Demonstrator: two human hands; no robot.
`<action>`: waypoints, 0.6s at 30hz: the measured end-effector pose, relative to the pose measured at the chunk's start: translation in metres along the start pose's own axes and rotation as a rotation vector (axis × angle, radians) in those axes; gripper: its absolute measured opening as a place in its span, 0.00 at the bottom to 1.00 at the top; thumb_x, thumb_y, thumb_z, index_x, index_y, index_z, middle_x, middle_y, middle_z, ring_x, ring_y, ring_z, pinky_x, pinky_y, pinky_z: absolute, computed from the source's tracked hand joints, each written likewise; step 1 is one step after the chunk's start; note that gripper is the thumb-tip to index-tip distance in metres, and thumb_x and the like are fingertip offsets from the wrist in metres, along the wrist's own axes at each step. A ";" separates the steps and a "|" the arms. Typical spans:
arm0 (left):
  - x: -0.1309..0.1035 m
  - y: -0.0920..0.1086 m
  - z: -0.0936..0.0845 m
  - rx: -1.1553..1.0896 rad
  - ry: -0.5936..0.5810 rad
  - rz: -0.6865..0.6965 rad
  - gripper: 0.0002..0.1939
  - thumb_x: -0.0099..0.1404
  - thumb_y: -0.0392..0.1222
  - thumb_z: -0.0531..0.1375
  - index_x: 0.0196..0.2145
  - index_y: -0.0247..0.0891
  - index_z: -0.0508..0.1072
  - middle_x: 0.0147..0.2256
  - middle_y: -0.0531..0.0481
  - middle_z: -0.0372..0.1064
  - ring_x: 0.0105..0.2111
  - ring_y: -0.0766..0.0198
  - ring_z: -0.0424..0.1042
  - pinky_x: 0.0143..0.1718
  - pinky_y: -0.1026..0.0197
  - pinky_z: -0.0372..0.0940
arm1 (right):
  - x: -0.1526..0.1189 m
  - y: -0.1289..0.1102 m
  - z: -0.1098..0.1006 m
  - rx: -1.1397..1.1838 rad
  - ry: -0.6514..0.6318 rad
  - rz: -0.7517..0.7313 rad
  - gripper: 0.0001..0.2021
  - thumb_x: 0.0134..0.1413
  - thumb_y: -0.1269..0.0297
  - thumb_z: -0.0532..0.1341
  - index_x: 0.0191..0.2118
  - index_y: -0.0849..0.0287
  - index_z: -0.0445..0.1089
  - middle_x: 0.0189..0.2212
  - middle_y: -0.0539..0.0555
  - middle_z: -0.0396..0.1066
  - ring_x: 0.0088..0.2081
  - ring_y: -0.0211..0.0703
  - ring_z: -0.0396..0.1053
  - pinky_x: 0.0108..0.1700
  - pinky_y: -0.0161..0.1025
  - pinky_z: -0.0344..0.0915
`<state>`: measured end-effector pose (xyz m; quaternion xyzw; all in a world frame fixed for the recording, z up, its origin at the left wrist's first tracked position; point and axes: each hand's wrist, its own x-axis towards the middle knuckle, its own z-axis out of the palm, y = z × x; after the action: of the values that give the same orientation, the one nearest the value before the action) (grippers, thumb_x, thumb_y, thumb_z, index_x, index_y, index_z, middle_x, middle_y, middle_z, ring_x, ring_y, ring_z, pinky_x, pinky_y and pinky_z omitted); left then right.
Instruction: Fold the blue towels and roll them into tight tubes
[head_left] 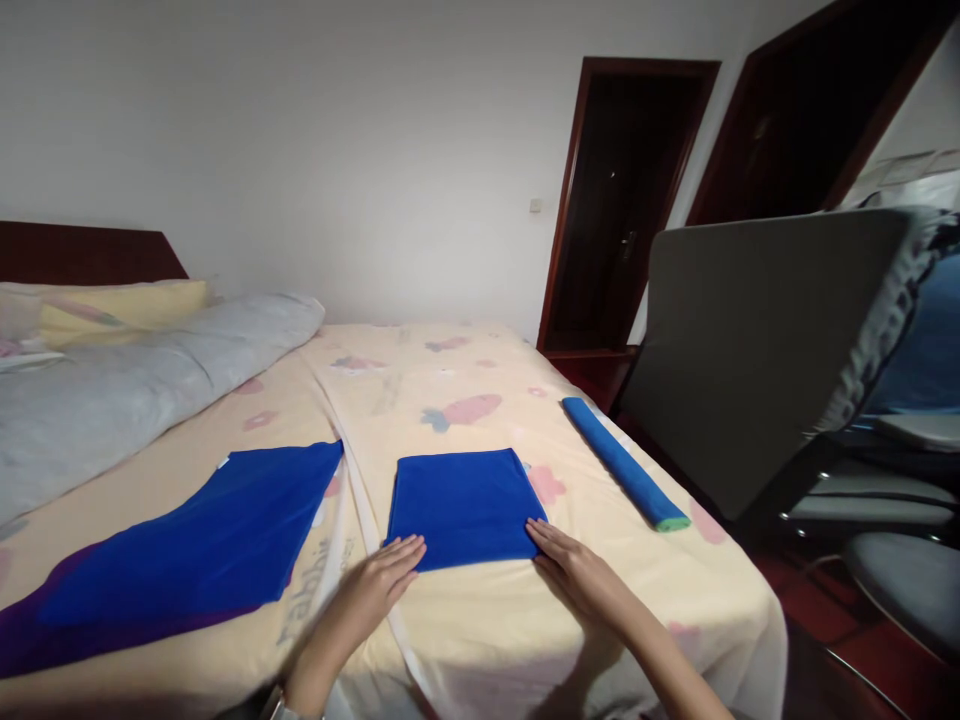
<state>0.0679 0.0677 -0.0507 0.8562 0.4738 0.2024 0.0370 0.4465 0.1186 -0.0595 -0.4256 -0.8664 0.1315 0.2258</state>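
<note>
A blue cloth [465, 500], folded into a near-square, lies flat on the bed in front of me. My left hand [390, 570] rests on its near left corner with the fingers laid out flat. On the near right edge, my right hand [570, 562] touches the cloth, fingers stretched out. To the left, another blue cloth [202, 530] is spread out loosely, with a purple part [82, 620] showing at its near edge. A rolled blue cloth [619, 460] with a green end lies to the right along the bed's edge.
A patterned bedsheet [450, 640] covers the bed. A grey quilt [165, 370] and a yellow pillow [124, 310] lie at the far left. Past the bed's right edge stand a large dark folded panel [750, 340] and a round-seated stool [907, 580]. A door [626, 210] is behind.
</note>
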 end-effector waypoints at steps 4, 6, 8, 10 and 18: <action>0.000 -0.004 -0.013 -0.186 0.012 -0.144 0.25 0.67 0.36 0.58 0.59 0.52 0.70 0.60 0.53 0.68 0.59 0.57 0.68 0.62 0.50 0.64 | 0.008 -0.010 -0.012 0.074 -0.034 0.067 0.25 0.64 0.64 0.57 0.65 0.58 0.64 0.63 0.58 0.61 0.63 0.52 0.61 0.65 0.48 0.60; 0.003 -0.008 -0.019 -0.299 0.017 -0.232 0.23 0.64 0.35 0.58 0.55 0.50 0.75 0.57 0.51 0.71 0.56 0.55 0.72 0.59 0.51 0.67 | 0.016 -0.013 -0.020 0.103 -0.056 0.116 0.25 0.59 0.68 0.58 0.62 0.57 0.68 0.60 0.57 0.66 0.61 0.53 0.65 0.64 0.49 0.61; 0.008 -0.014 -0.023 -0.399 0.034 -0.300 0.19 0.63 0.37 0.58 0.51 0.46 0.78 0.53 0.49 0.75 0.53 0.54 0.75 0.55 0.53 0.70 | 0.026 -0.012 -0.027 0.152 -0.066 0.164 0.23 0.57 0.68 0.58 0.58 0.56 0.72 0.55 0.56 0.72 0.56 0.53 0.70 0.60 0.48 0.66; 0.016 -0.021 -0.024 -0.463 0.060 -0.362 0.17 0.65 0.42 0.58 0.50 0.43 0.78 0.48 0.47 0.78 0.48 0.54 0.77 0.51 0.53 0.72 | 0.038 -0.006 -0.031 0.236 -0.040 0.199 0.20 0.58 0.65 0.57 0.55 0.55 0.75 0.50 0.55 0.76 0.51 0.53 0.73 0.54 0.47 0.69; 0.034 -0.044 -0.004 -0.617 0.381 -0.513 0.28 0.65 0.56 0.59 0.56 0.35 0.68 0.39 0.44 0.77 0.42 0.55 0.78 0.47 0.54 0.72 | 0.072 0.028 -0.011 0.495 0.218 0.445 0.24 0.60 0.50 0.59 0.55 0.62 0.71 0.42 0.60 0.78 0.43 0.52 0.76 0.46 0.44 0.72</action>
<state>0.0469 0.1193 -0.0480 0.6071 0.5867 0.4729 0.2520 0.4326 0.1928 -0.0415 -0.5480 -0.6650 0.3375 0.3789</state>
